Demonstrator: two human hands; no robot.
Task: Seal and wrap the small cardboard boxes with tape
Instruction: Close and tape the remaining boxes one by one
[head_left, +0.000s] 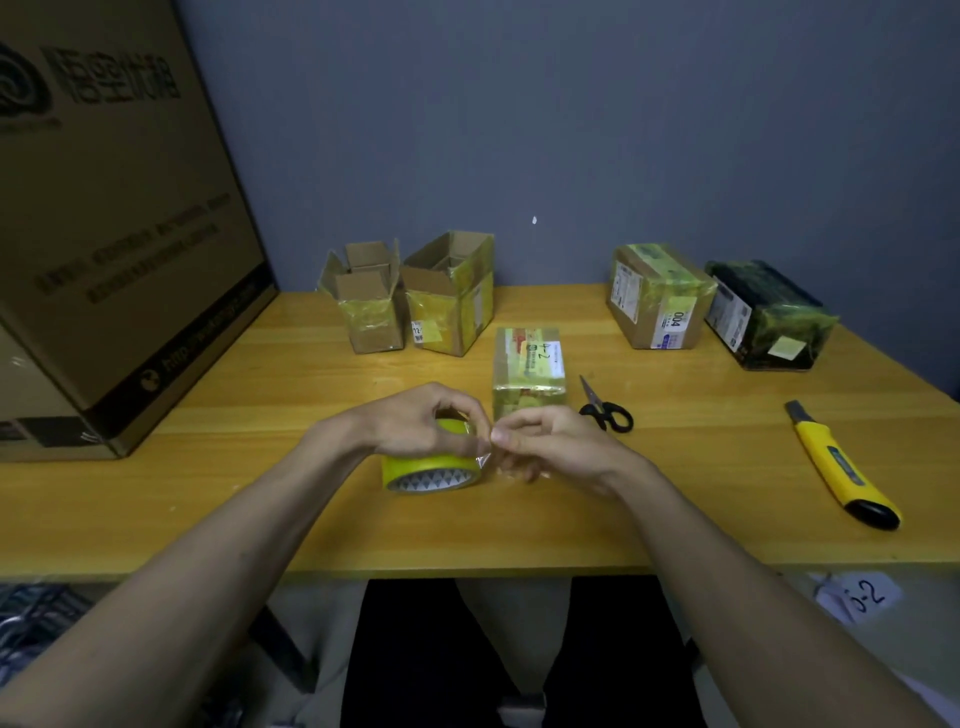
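A yellow tape roll (426, 470) lies on the wooden table (260, 509) near the front edge. My left hand (421, 421) holds it from above, fingers curled over its top. My right hand (540, 441) pinches the loose clear end of the tape (485, 457) just to the right of the roll. Right behind the hands stands a small tape-wrapped box (529, 371) with a label marked "4-2". Two open small boxes (369, 299) (452, 296) stand at the back left. A taped box marked "004" (657, 304) and a dark wrapped box (766, 317) stand at the back right.
Black-handled scissors (605, 408) lie just right of the wrapped box. A yellow utility knife (839, 467) lies at the right. A large cardboard carton (114, 223) fills the table's left side. A grey wall rises behind the table.
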